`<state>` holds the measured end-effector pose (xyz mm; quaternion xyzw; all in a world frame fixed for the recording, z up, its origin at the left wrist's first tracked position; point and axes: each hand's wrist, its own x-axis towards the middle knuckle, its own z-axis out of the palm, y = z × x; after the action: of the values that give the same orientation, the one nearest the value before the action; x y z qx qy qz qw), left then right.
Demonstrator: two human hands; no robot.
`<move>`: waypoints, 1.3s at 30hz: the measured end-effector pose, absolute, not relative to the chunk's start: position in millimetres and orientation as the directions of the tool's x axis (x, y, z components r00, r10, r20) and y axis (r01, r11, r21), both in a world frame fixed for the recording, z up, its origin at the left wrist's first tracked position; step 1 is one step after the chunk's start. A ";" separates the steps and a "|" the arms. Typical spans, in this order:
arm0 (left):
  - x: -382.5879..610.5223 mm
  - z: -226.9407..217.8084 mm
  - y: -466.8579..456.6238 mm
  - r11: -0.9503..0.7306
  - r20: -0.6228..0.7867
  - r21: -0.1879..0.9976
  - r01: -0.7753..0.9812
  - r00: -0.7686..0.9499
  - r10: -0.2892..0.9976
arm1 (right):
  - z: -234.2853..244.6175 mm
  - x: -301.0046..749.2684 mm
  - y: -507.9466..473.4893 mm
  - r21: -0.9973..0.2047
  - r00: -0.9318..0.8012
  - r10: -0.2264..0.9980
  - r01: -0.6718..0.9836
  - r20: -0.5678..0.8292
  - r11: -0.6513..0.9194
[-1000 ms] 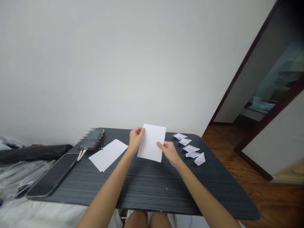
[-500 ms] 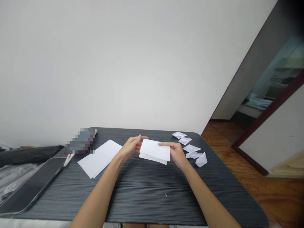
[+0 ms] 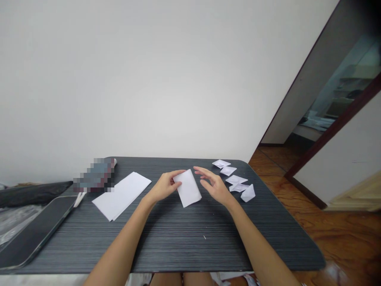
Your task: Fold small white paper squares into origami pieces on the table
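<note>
A folded sheet of white paper (image 3: pixel 188 190) is tilted above the dark table, its left edge pinched between the thumb and fingers of my left hand (image 3: pixel 165 185). Just off the paper's right edge is my right hand (image 3: pixel 214 186), empty, its fingers apart and pointing toward the sheet. Several small folded paper boats (image 3: pixel 248 193) lie in a loose row to the right of that hand. On the left, a stack of white paper sheets (image 3: pixel 122 196) rests flat at an angle.
The dark wood-grain table (image 3: pixel 166 242) has a pale wall behind it. At its left lie a pixelated dark object (image 3: pixel 97 174), a white cable (image 3: pixel 79 198) and a long black panel (image 3: pixel 38 234). A tiny white scrap (image 3: pixel 204 237) lies near the front.
The folded paper has turned from lying crosswise to standing more upright, and now shows as one narrower piece. My right hand has let go of it, while my left hand has taken hold.
</note>
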<state>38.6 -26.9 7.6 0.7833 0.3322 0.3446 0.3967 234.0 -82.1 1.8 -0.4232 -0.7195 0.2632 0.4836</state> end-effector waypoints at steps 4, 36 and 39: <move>42.7 12.8 -37.8 -0.497 0.248 0.835 0.236 0.645 0.723 | -1.4 224.7 -81.3 -0.843 -0.115 0.896 0.305 0.429 0.443; 60.4 1.6 -39.0 -0.166 0.154 0.986 0.025 0.260 0.953 | -13.5 223.6 -71.1 -0.964 0.175 0.984 -0.264 -0.044 0.004; 60.2 1.5 -38.8 -0.183 0.174 0.983 0.024 0.211 0.962 | -16.8 220.3 -71.2 -0.941 0.044 0.991 -0.322 -0.122 -0.102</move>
<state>60.2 -38.8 1.5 0.6031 0.4087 0.4771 0.4916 220.3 -71.2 -16.8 -0.4558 -0.3671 0.5858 0.5606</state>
